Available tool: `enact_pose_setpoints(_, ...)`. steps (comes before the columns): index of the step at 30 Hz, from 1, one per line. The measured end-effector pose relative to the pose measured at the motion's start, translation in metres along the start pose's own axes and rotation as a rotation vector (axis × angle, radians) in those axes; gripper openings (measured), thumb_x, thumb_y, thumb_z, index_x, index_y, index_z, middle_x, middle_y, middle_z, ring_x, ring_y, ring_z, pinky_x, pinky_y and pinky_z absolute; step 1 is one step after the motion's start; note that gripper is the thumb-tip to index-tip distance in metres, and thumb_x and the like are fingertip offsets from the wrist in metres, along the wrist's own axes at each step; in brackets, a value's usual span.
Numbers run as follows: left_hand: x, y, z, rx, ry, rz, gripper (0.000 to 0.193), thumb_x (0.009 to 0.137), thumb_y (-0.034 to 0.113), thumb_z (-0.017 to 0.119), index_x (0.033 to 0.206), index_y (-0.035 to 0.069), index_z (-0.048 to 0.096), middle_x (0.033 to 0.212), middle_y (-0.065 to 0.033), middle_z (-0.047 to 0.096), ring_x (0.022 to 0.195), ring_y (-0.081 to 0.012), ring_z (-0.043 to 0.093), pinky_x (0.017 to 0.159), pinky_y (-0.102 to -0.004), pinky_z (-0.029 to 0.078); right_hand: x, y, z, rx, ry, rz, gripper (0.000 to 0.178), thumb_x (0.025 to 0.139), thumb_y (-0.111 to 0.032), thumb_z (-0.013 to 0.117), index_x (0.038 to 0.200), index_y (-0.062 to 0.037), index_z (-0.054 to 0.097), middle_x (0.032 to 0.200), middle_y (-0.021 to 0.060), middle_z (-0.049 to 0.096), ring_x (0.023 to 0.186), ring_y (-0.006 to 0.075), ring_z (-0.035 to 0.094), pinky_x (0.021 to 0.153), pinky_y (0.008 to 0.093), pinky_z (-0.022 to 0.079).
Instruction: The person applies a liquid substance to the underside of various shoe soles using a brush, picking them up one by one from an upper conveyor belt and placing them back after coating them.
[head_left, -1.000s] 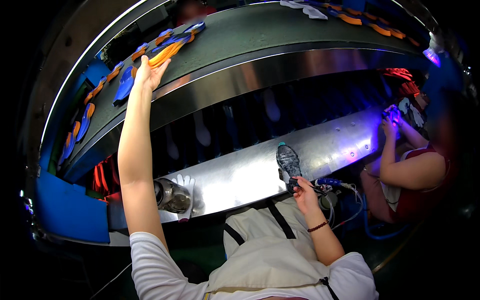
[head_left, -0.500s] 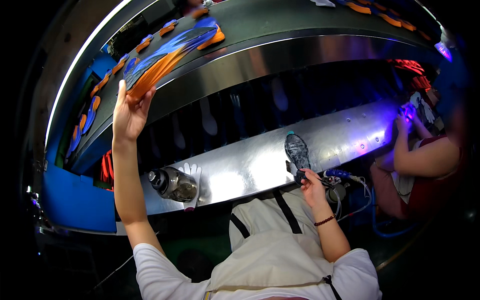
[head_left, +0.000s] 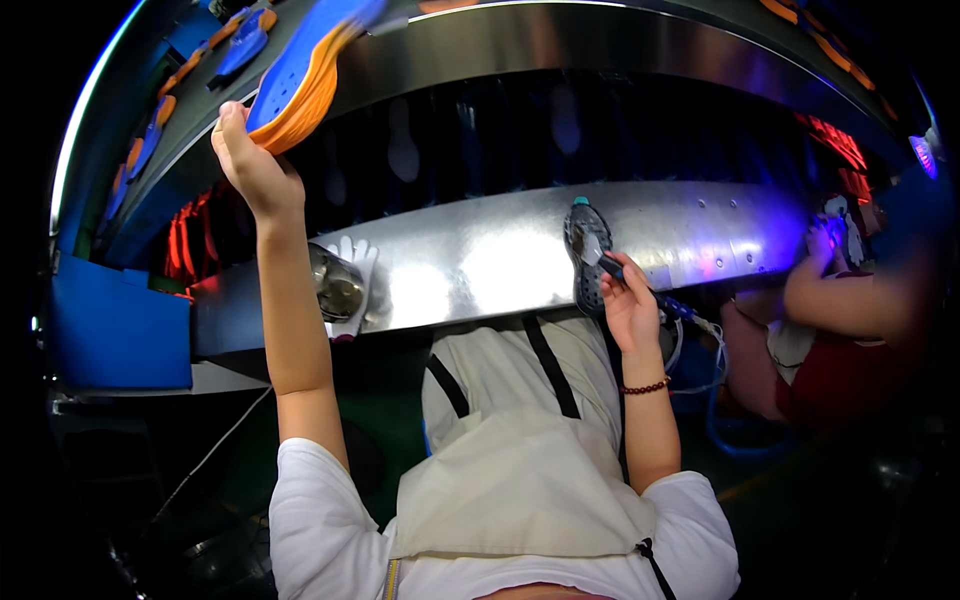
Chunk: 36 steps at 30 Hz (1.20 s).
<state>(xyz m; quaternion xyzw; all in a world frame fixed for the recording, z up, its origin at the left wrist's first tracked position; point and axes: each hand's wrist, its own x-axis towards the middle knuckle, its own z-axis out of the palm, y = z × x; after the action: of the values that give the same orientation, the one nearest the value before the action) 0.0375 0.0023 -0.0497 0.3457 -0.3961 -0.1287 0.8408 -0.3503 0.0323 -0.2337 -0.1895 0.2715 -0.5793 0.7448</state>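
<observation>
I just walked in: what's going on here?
The person's left hand holds up a blue and orange shoe sole by one end. The right hand holds a dark-handled tool, its pale tip over a dark sole-shaped piece on the metal bench. A bottle is farther left; a co-worker sits at right.

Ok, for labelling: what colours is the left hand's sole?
The sole is blue and orange; head view.

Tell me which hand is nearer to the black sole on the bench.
Right hand: it is just right of the black sole, holding a tool over it. The left hand is farther off, up and to the left, holding the orange-and-blue sole.
</observation>
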Motion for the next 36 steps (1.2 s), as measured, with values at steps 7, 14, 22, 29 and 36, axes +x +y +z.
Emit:
enact_pose_setpoints(7,-0.092,-0.023,-0.057,-0.422,-0.236,-0.576,0.06,0.079,0.032,0.055,0.124,-0.004,0.037,0.12,-0.0222,0.045,0.105,-0.0291,0.051,0.094,-0.0477,0.037,-0.012,-0.02,0.013,-0.089,-0.116,-0.092,0.027,0.085,-0.002,0.05,0.111,0.0047,0.05,0.108,0.015,0.055,0.085,0.0157,0.058,0.076,0.0236,0.049)
enact_pose_setpoints(14,-0.239,-0.062,-0.04,-0.867,-0.396,-1.369,0.077,0.082,0.059,0.038,0.13,0.0,0.03,0.121,-0.023,0.044,0.106,-0.0357,0.049,0.089,-0.046,0.042,-0.023,-0.025,0.04,-0.187,-0.311,-0.039,0.026,0.079,-0.001,0.055,0.104,0.0059,0.052,0.104,0.0191,0.057,0.087,0.0197,0.059,0.08,0.0292,0.047)
enact_pose_setpoints(22,-0.261,-0.044,0.006,-1.048,-0.34,-1.459,0.101,0.069,0.081,0.012,0.127,0.003,0.037,0.117,-0.0218,0.048,0.107,-0.0345,0.048,0.09,-0.0476,0.04,0.003,0.004,0.058,-0.412,-0.308,0.008,0.022,0.08,-0.003,0.053,0.1,0.0052,0.055,0.101,0.0177,0.06,0.089,0.0186,0.059,0.081,0.0275,0.046)
enact_pose_setpoints(29,-0.269,-0.044,0.014,-0.856,-0.29,-1.459,0.09,0.075,0.075,0.012,0.128,0.006,0.036,0.117,-0.0157,0.048,0.107,-0.0282,0.048,0.092,-0.0425,0.038,0.022,0.015,0.086,-0.752,-0.255,-0.168,0.017,0.078,-0.001,0.057,0.094,0.0039,0.059,0.09,0.011,0.064,0.08,0.0133,0.059,0.073,0.023,0.046)
enact_pose_setpoints(36,-0.259,-0.05,0.008,-0.503,-0.187,-1.361,0.085,0.077,0.073,0.013,0.129,0.01,0.034,0.124,-0.0097,0.044,0.114,-0.0237,0.043,0.099,-0.0389,0.031,-0.004,0.029,0.108,-1.299,-0.546,-0.606,0.019,0.067,-0.005,0.063,0.085,0.0006,0.064,0.083,0.0146,0.064,0.073,0.0234,0.062,0.066,0.0291,0.048)
